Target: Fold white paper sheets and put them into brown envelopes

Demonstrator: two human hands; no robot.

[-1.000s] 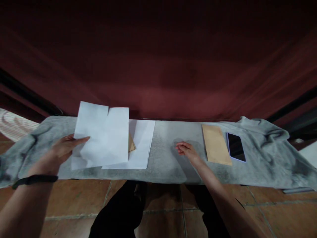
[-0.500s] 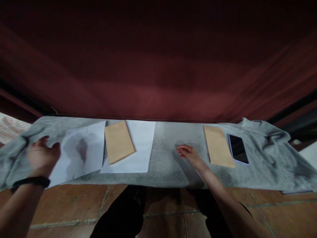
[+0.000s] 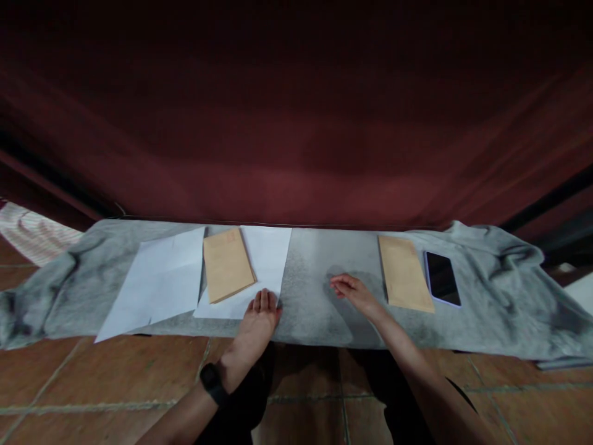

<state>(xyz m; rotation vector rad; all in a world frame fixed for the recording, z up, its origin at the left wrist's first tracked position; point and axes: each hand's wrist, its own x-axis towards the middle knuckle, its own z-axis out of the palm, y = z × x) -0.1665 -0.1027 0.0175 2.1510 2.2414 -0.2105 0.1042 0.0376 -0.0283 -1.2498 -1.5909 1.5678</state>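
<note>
My left hand (image 3: 260, 315), palm down with fingers stretched forward, lies over the lower right corner of a white paper stack (image 3: 272, 256). A dark band (image 3: 213, 383) circles that wrist. Several brown envelopes (image 3: 229, 266) rest in a pile on the stack's left part, just ahead of the hand. To their left, white sheets (image 3: 160, 281) lie askew on the grey cloth. My right hand (image 3: 351, 289) rests on the cloth with its fingers curled together and nothing visible in them. Right of it lies a single brown envelope (image 3: 406, 275).
A phone (image 3: 442, 278) in a light purple case lies beside the single envelope. The grey cloth (image 3: 317, 259) is bunched at both ends of the narrow surface. A dark red panel (image 3: 296, 179) rises directly behind. Tiled floor (image 3: 152, 377) lies in front.
My left hand has moved right, from above the left white sheets to the paper stack's near corner. Those sheets now lie flatter. My right hand has stayed put.
</note>
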